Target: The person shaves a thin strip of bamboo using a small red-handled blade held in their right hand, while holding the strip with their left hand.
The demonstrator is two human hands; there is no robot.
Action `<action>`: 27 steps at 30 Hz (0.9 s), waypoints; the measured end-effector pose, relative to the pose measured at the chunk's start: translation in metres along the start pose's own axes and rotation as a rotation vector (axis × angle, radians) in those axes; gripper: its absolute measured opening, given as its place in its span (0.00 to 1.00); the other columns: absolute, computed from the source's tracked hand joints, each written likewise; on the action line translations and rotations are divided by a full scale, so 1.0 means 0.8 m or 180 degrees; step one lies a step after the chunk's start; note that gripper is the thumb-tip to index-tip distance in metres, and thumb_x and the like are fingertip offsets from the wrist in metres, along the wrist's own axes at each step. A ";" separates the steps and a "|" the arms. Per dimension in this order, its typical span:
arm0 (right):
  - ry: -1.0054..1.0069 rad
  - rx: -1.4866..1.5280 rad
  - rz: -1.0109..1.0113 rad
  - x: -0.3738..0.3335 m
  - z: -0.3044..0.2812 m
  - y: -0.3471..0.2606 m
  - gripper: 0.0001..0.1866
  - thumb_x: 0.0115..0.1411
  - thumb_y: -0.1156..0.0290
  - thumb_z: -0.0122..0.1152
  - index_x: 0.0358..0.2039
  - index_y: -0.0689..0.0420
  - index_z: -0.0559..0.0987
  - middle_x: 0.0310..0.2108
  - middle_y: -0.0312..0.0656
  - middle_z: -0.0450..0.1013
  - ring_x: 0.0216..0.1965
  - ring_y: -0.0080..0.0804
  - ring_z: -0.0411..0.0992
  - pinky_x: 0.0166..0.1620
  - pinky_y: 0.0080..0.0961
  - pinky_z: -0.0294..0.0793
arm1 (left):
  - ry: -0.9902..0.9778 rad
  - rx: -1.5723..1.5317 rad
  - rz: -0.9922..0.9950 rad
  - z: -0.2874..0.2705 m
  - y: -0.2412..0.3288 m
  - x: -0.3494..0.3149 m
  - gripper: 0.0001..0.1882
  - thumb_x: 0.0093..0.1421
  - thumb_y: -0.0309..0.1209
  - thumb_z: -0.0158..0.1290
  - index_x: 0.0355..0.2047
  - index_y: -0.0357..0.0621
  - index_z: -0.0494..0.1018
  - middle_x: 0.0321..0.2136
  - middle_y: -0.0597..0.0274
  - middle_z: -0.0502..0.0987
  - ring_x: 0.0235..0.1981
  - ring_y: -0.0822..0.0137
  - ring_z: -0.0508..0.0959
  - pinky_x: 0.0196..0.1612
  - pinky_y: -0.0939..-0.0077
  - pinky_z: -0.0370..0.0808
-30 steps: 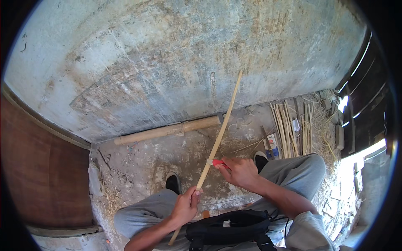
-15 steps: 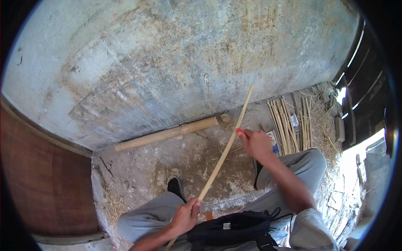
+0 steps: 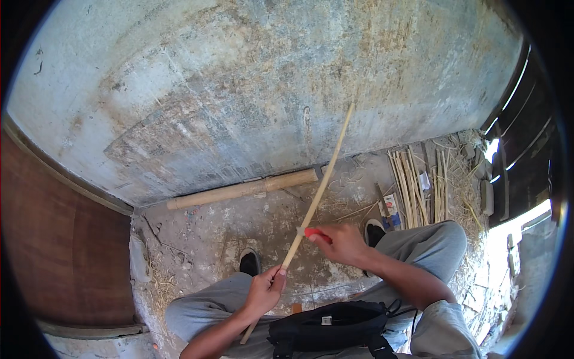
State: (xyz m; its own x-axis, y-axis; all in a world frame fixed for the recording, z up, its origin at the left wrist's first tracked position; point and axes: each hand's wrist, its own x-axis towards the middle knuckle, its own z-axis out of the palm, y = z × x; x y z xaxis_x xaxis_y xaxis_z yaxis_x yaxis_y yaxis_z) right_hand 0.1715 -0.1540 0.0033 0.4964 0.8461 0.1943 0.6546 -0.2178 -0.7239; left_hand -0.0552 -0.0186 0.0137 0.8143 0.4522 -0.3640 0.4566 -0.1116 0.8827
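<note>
A long, pale bamboo strip (image 3: 326, 176) slants up and away in front of me, its far end close to the wall in the view. My left hand (image 3: 265, 292) is closed round its lower part, and the near end sticks out below my wrist. In my closed right hand (image 3: 342, 244) is a small red-handled tool (image 3: 312, 232). Its short greyish blade, partly hidden, meets the strip a little above my left hand. I cannot make out what kind of blade it is.
Against the stained wall (image 3: 251, 102) lies a thick bamboo pole (image 3: 239, 190). Several split bamboo strips (image 3: 412, 185) rest at the right, beside a long-bladed knife (image 3: 381, 198) and a printed card (image 3: 390, 210). A black bag (image 3: 332, 323) sits at my lap. Shavings litter the floor's edges.
My right hand has come down and left along the strip, bringing the red-handled tool nearer my left hand. The left keeps its grip. The knife and card at the right show more fully.
</note>
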 end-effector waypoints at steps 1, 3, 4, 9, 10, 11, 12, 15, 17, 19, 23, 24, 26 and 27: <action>0.0000 0.0001 -0.0001 -0.002 0.002 -0.003 0.16 0.65 0.56 0.60 0.37 0.58 0.83 0.26 0.52 0.78 0.26 0.53 0.78 0.30 0.45 0.77 | 0.0001 0.0001 0.0000 0.000 -0.002 0.000 0.15 0.74 0.34 0.45 0.50 0.36 0.75 0.20 0.73 0.69 0.22 0.81 0.65 0.26 0.82 0.64; -0.0288 -0.0116 -0.0090 -0.006 0.002 -0.011 0.17 0.65 0.56 0.59 0.33 0.59 0.81 0.26 0.52 0.79 0.26 0.54 0.78 0.30 0.47 0.77 | 0.0090 0.0346 0.0122 0.002 -0.005 0.000 0.14 0.74 0.33 0.46 0.51 0.37 0.74 0.20 0.70 0.70 0.21 0.79 0.67 0.26 0.79 0.66; -0.0291 -0.0112 -0.0090 -0.006 0.001 -0.013 0.17 0.65 0.56 0.59 0.33 0.59 0.81 0.26 0.52 0.79 0.26 0.54 0.78 0.30 0.47 0.77 | 0.0092 0.0347 0.0117 0.004 -0.005 -0.002 0.14 0.74 0.33 0.46 0.51 0.37 0.74 0.20 0.70 0.70 0.21 0.79 0.67 0.26 0.79 0.66; -0.0310 -0.0307 0.0122 -0.008 -0.003 -0.016 0.17 0.65 0.56 0.59 0.35 0.60 0.81 0.26 0.52 0.79 0.27 0.56 0.78 0.31 0.50 0.77 | 0.0353 0.0960 0.0396 0.008 0.021 -0.012 0.13 0.71 0.32 0.49 0.50 0.37 0.75 0.18 0.55 0.70 0.20 0.74 0.68 0.25 0.70 0.68; -0.0308 -0.0306 0.0126 -0.008 -0.003 -0.016 0.17 0.65 0.56 0.59 0.35 0.60 0.81 0.26 0.52 0.79 0.27 0.56 0.78 0.31 0.50 0.77 | 0.0348 0.0962 0.0397 0.008 0.019 -0.011 0.13 0.71 0.32 0.49 0.50 0.37 0.75 0.18 0.55 0.70 0.20 0.74 0.68 0.25 0.70 0.68; -0.0258 -0.0318 0.0095 -0.009 -0.002 -0.015 0.18 0.65 0.56 0.59 0.35 0.60 0.81 0.26 0.51 0.79 0.27 0.55 0.78 0.30 0.50 0.76 | 0.0419 0.0940 0.0594 0.008 0.016 -0.010 0.14 0.71 0.32 0.49 0.51 0.37 0.75 0.18 0.55 0.69 0.20 0.74 0.67 0.24 0.70 0.68; -0.0209 -0.0329 0.0066 -0.010 -0.001 -0.015 0.18 0.65 0.56 0.59 0.36 0.59 0.81 0.26 0.51 0.79 0.26 0.55 0.78 0.30 0.50 0.76 | 0.0489 0.0917 0.0791 0.009 0.015 -0.010 0.14 0.71 0.31 0.50 0.51 0.37 0.75 0.18 0.54 0.69 0.20 0.74 0.67 0.24 0.70 0.68; -0.0179 -0.0451 0.0073 -0.013 0.005 -0.012 0.18 0.65 0.55 0.59 0.36 0.59 0.81 0.26 0.50 0.79 0.25 0.54 0.79 0.29 0.49 0.76 | 0.0395 0.1000 0.0538 0.009 0.020 -0.016 0.14 0.70 0.30 0.51 0.52 0.37 0.76 0.18 0.54 0.70 0.19 0.74 0.66 0.24 0.72 0.68; -0.0184 -0.0437 0.0114 -0.012 0.006 -0.010 0.18 0.65 0.55 0.59 0.36 0.59 0.81 0.26 0.50 0.79 0.25 0.54 0.79 0.29 0.49 0.76 | 0.0413 0.0981 0.0573 0.011 0.023 -0.018 0.12 0.70 0.28 0.51 0.49 0.36 0.75 0.18 0.49 0.71 0.18 0.68 0.69 0.23 0.69 0.68; -0.0190 -0.0416 0.0151 -0.012 0.007 -0.009 0.18 0.65 0.54 0.59 0.36 0.59 0.81 0.26 0.49 0.80 0.25 0.53 0.79 0.28 0.49 0.75 | 0.0435 0.0966 0.0603 0.012 0.022 -0.020 0.09 0.69 0.26 0.51 0.46 0.34 0.75 0.18 0.44 0.71 0.16 0.63 0.72 0.22 0.66 0.68; -0.0122 -0.0515 0.0047 -0.010 0.009 -0.006 0.19 0.66 0.53 0.58 0.35 0.59 0.81 0.27 0.49 0.79 0.25 0.53 0.79 0.28 0.50 0.75 | 0.0406 0.0846 0.0576 0.009 0.019 -0.020 0.09 0.69 0.26 0.50 0.46 0.36 0.75 0.17 0.45 0.70 0.15 0.65 0.70 0.22 0.67 0.67; -0.0120 -0.0525 0.0029 -0.010 0.009 -0.006 0.20 0.66 0.52 0.58 0.35 0.59 0.81 0.27 0.49 0.79 0.25 0.54 0.79 0.28 0.50 0.75 | 0.0360 0.0867 0.0539 0.008 0.019 -0.020 0.09 0.69 0.26 0.50 0.45 0.36 0.75 0.16 0.45 0.69 0.15 0.65 0.70 0.21 0.67 0.67; -0.0127 -0.0521 0.0053 -0.010 0.011 -0.007 0.19 0.66 0.53 0.59 0.35 0.59 0.81 0.26 0.49 0.79 0.25 0.54 0.79 0.28 0.50 0.75 | 0.0346 0.0850 0.0535 0.007 0.015 -0.021 0.08 0.69 0.26 0.50 0.45 0.36 0.75 0.16 0.45 0.69 0.15 0.66 0.70 0.21 0.67 0.66; -0.0134 -0.0519 0.0072 -0.009 0.011 -0.007 0.19 0.65 0.53 0.59 0.35 0.59 0.81 0.26 0.49 0.79 0.25 0.54 0.79 0.27 0.50 0.75 | 0.0337 0.0831 0.0533 0.006 0.014 -0.021 0.08 0.69 0.26 0.50 0.45 0.36 0.75 0.16 0.45 0.69 0.15 0.66 0.69 0.21 0.67 0.66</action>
State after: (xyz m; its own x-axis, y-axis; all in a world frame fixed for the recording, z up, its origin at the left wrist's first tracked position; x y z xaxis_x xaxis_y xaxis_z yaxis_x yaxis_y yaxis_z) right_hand 0.1590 -0.1545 -0.0001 0.4900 0.8590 0.1487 0.7291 -0.3103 -0.6100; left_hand -0.0618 -0.0316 0.0283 0.8502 0.4963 -0.1754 0.4072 -0.4090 0.8166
